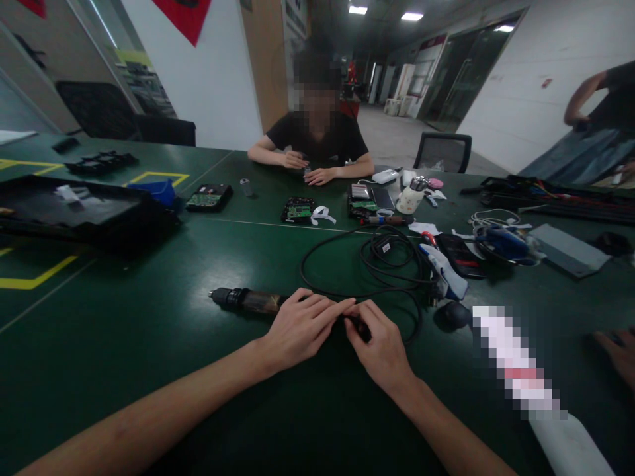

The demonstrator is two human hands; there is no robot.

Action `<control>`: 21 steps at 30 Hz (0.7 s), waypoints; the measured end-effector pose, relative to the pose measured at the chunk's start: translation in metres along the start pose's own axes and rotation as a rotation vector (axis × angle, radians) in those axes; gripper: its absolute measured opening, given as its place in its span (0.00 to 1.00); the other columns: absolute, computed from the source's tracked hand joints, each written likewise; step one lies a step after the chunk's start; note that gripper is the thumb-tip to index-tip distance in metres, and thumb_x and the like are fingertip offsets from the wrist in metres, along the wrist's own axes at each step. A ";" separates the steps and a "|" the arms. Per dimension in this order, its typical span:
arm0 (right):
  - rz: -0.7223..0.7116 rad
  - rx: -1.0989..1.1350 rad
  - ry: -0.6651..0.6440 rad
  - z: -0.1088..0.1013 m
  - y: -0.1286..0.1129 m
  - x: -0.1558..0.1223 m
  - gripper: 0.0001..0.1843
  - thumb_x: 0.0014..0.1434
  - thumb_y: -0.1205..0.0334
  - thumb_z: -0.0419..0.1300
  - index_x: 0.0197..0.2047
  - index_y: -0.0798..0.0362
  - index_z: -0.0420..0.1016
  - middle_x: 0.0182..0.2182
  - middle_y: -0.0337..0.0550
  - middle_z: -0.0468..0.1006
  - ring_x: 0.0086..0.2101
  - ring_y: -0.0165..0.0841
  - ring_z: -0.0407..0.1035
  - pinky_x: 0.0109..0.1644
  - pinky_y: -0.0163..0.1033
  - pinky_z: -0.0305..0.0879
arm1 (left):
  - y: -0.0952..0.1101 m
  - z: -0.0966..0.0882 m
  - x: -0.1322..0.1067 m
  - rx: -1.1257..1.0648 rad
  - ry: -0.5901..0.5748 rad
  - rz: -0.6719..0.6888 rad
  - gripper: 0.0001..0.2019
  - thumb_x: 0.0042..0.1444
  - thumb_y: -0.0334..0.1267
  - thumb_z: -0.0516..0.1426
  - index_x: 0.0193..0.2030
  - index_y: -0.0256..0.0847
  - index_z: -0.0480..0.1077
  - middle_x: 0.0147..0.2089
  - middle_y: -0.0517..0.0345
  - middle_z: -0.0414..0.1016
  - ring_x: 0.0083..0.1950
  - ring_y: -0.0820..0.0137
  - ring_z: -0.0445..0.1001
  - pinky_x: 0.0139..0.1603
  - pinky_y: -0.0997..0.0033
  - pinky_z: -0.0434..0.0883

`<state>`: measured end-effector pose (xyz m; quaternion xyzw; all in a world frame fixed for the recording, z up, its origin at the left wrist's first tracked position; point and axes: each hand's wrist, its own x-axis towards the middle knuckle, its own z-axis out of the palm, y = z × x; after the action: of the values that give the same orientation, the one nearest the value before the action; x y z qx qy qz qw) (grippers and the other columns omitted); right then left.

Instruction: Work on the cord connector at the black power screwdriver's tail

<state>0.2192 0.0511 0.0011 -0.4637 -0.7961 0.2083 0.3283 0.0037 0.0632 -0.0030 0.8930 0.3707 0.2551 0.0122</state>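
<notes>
An electric screwdriver (258, 302) with a black chuck lies on the green table, its tip pointing left. My left hand (300, 324) is closed over the rear part of its body, with the index finger stretched along toward the right. Close beside it, my right hand (381, 344) pinches at the tool's back end, where a black cable (317, 284) seems to join; the fingers hide the exact joint. The rest of the cable runs in loose loops behind my hands.
Across the table sits a person (317, 142) handling a small part. Small circuit-board units (208, 197) lie nearby. A black tray (44, 205) stands at left. To the right are a white cup (409, 199), a blue-white tool (444, 271) and a white-handled object (570, 443).
</notes>
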 end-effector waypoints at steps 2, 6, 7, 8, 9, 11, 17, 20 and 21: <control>0.003 0.005 -0.004 0.000 0.000 0.000 0.07 0.71 0.66 0.57 0.49 0.47 0.75 0.43 0.43 0.76 0.37 0.36 0.72 0.43 0.41 0.70 | 0.000 0.001 0.000 0.019 0.010 -0.019 0.24 0.73 0.37 0.51 0.74 0.48 0.57 0.54 0.56 0.79 0.51 0.66 0.77 0.56 0.58 0.64; 0.000 0.008 0.009 0.000 0.000 0.000 0.08 0.70 0.66 0.57 0.49 0.47 0.75 0.44 0.43 0.77 0.40 0.37 0.74 0.43 0.41 0.71 | 0.001 0.001 0.000 0.015 0.028 -0.036 0.25 0.72 0.40 0.52 0.74 0.47 0.57 0.53 0.55 0.79 0.50 0.66 0.78 0.55 0.58 0.65; -0.002 0.006 0.012 0.000 0.000 0.000 0.08 0.70 0.66 0.57 0.49 0.47 0.75 0.44 0.43 0.77 0.40 0.38 0.74 0.43 0.41 0.71 | 0.001 0.001 0.000 0.006 0.027 -0.031 0.26 0.72 0.39 0.52 0.74 0.47 0.56 0.54 0.55 0.79 0.51 0.66 0.78 0.56 0.58 0.65; -0.004 0.004 0.013 0.000 0.000 0.000 0.08 0.70 0.66 0.57 0.49 0.47 0.75 0.44 0.44 0.77 0.41 0.38 0.74 0.43 0.41 0.71 | 0.001 0.000 0.000 -0.001 0.027 -0.024 0.26 0.71 0.39 0.52 0.74 0.47 0.56 0.54 0.55 0.79 0.51 0.66 0.78 0.56 0.58 0.65; -0.005 0.003 0.014 0.000 0.001 0.000 0.08 0.70 0.66 0.57 0.49 0.47 0.75 0.44 0.44 0.77 0.41 0.38 0.74 0.43 0.41 0.71 | 0.001 0.000 0.000 -0.004 0.027 -0.017 0.26 0.71 0.38 0.52 0.74 0.47 0.56 0.54 0.54 0.79 0.51 0.66 0.78 0.56 0.59 0.65; -0.006 0.006 0.014 0.000 0.001 0.000 0.08 0.70 0.66 0.57 0.49 0.47 0.76 0.44 0.43 0.77 0.41 0.38 0.75 0.43 0.41 0.71 | 0.001 0.000 0.000 0.004 0.037 -0.013 0.24 0.72 0.38 0.51 0.73 0.47 0.58 0.54 0.54 0.79 0.51 0.66 0.78 0.56 0.59 0.65; 0.005 0.009 0.005 0.001 0.003 0.000 0.07 0.71 0.65 0.57 0.49 0.47 0.75 0.44 0.43 0.77 0.42 0.38 0.75 0.43 0.41 0.71 | 0.000 0.000 0.000 -0.005 0.020 -0.029 0.26 0.71 0.38 0.52 0.74 0.47 0.56 0.55 0.55 0.79 0.52 0.66 0.78 0.57 0.58 0.65; -0.001 0.015 0.012 0.002 0.004 0.000 0.08 0.71 0.66 0.57 0.49 0.47 0.76 0.44 0.43 0.77 0.43 0.38 0.75 0.43 0.41 0.72 | 0.000 0.001 0.000 0.009 0.025 -0.020 0.24 0.72 0.38 0.51 0.73 0.48 0.58 0.54 0.55 0.79 0.51 0.66 0.78 0.56 0.59 0.65; -0.001 0.018 0.014 0.002 0.004 0.000 0.08 0.71 0.66 0.57 0.49 0.47 0.76 0.44 0.43 0.77 0.43 0.38 0.75 0.44 0.41 0.72 | 0.000 0.001 0.000 0.018 0.029 -0.022 0.24 0.72 0.38 0.51 0.73 0.47 0.58 0.53 0.55 0.79 0.51 0.66 0.78 0.56 0.59 0.65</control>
<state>0.2203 0.0528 -0.0029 -0.4616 -0.7922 0.2121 0.3383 0.0040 0.0636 -0.0044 0.8850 0.3831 0.2645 0.0016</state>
